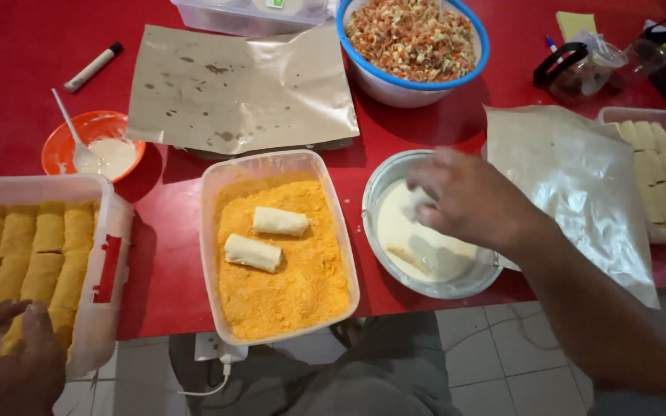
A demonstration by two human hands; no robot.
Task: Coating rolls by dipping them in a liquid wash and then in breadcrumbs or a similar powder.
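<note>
pale roll (416,202) sits in the batter of the round metal bowl (425,286), pinched under the right hand (468,202) reaching in from the right with fingers curled down, crumb tub (279,246) just left of the bowl, left hand (9,350) open on the coated-roll container (102,270).
</note>
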